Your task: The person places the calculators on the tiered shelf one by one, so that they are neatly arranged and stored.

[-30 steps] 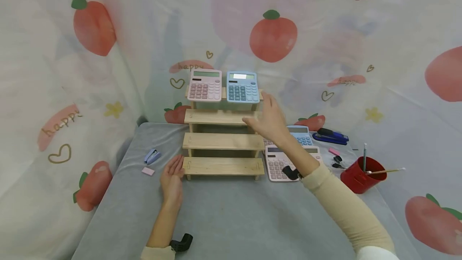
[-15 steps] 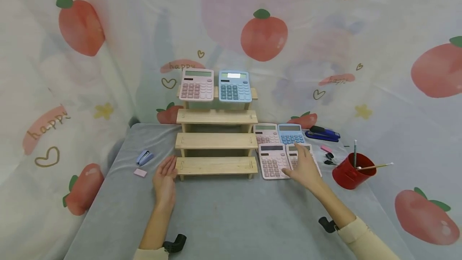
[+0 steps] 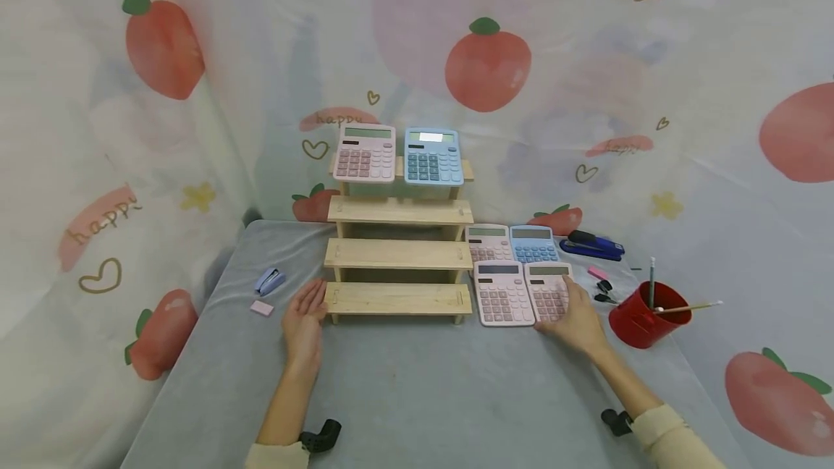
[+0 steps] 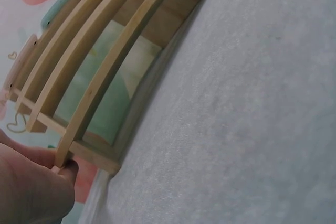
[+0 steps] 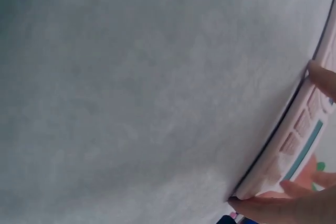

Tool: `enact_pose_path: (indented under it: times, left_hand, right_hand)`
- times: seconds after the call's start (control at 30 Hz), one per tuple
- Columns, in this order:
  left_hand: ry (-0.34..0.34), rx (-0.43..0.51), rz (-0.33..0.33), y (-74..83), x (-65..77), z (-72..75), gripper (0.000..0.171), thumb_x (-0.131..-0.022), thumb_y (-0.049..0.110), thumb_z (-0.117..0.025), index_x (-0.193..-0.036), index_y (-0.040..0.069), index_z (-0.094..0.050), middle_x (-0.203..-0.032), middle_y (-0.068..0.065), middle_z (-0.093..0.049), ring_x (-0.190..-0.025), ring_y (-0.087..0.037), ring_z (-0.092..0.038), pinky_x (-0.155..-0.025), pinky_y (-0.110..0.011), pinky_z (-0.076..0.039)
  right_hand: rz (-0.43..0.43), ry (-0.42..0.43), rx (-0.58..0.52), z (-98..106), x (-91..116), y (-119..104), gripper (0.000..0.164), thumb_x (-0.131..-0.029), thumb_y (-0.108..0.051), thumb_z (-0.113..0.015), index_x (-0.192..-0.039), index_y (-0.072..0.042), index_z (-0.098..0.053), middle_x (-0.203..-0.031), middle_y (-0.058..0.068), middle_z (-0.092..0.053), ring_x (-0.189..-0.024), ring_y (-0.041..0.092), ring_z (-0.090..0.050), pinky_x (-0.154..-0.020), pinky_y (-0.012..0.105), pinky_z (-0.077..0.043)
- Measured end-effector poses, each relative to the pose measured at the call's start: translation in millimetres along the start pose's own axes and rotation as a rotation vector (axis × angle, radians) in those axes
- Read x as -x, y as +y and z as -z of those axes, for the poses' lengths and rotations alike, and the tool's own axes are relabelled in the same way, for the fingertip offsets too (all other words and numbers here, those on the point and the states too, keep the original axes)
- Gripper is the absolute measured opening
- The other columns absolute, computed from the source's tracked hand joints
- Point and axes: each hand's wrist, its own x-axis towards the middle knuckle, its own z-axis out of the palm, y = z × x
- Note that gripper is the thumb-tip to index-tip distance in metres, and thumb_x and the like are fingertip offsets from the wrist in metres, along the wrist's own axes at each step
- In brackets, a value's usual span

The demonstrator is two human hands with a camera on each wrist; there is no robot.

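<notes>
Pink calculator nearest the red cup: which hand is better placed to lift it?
Right, probably: the right hand has that pink calculator by its edges, while the left hand is across at the wooden shelf.

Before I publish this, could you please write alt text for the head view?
A person's right grip holds a pink calculator, one of four on a grey table. The left grip touches a wooden rack bearing two more calculators; a red cup sits at right.

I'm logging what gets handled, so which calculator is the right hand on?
The pink calculator at the front right of the four beside the wooden shelf; only that one is spanned by the right hand.
</notes>
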Motion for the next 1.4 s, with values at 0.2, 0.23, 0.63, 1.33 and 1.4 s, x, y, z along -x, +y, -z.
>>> enact_pose_path:
  times: [0.2,0.23,0.63,1.33,1.4]
  left_hand:
    - [-0.003,0.014,-0.007,-1.4,0.5,-2.2,0.056,-0.097,-0.022,-0.043,-0.152,-0.009,-0.040,-0.156,-0.026,-0.045,-0.147,-0.028,-0.045,-0.114,-0.030,-0.042]
    - [-0.004,0.014,-0.008,-1.4,0.5,-2.4,0.056,-0.097,-0.022,-0.043,-0.152,-0.010,-0.040,-0.156,-0.026,-0.045,-0.147,-0.029,-0.045,-0.114,-0.030,-0.042]
    - [-0.001,0.021,-0.012,-2.3,-1.7,-1.0,0.055,-0.097,-0.022,-0.045,-0.151,-0.008,-0.042,-0.155,-0.025,-0.046,-0.146,-0.028,-0.047,-0.114,-0.030,-0.042]
    - [0.035,-0.003,-0.010,-1.2,-1.8,-1.8,0.056,-0.095,-0.023,-0.045,-0.149,-0.009,-0.043,-0.154,-0.027,-0.048,-0.145,-0.030,-0.048,-0.109,-0.028,-0.047]
    - [0.034,-0.004,-0.012,-1.5,-1.2,-2.4,0.056,-0.095,-0.023,-0.045,-0.149,-0.009,-0.043,-0.154,-0.026,-0.048,-0.144,-0.029,-0.049,-0.109,-0.028,-0.047]
  right_hand:
    - [0.032,0.017,-0.028,-0.7,1.2,6.0,0.130,-0.075,-0.040,-0.092,-0.166,-0.005,-0.006,-0.159,0.039,-0.021,-0.132,0.061,-0.039,-0.103,0.079,-0.036]
    - [0.031,0.024,-0.035,-0.7,2.6,5.5,0.130,-0.076,-0.039,-0.092,-0.167,-0.005,-0.005,-0.159,0.039,-0.021,-0.132,0.061,-0.038,-0.104,0.079,-0.035]
    - [0.024,0.128,-0.068,15.0,23.7,-19.9,0.128,-0.076,-0.033,-0.091,-0.168,-0.012,-0.004,-0.159,0.037,-0.023,-0.129,0.061,-0.040,-0.099,0.081,-0.038]
    - [0.457,0.118,-0.226,56.7,36.9,-236.7,0.119,-0.071,-0.027,-0.095,-0.166,-0.021,-0.023,-0.163,0.012,-0.035,-0.141,0.036,-0.044,-0.112,0.062,-0.039]
    - [0.478,0.096,-0.239,52.3,31.1,-256.3,0.119,-0.071,-0.028,-0.095,-0.166,-0.022,-0.023,-0.164,0.010,-0.035,-0.141,0.034,-0.044,-0.113,0.060,-0.039]
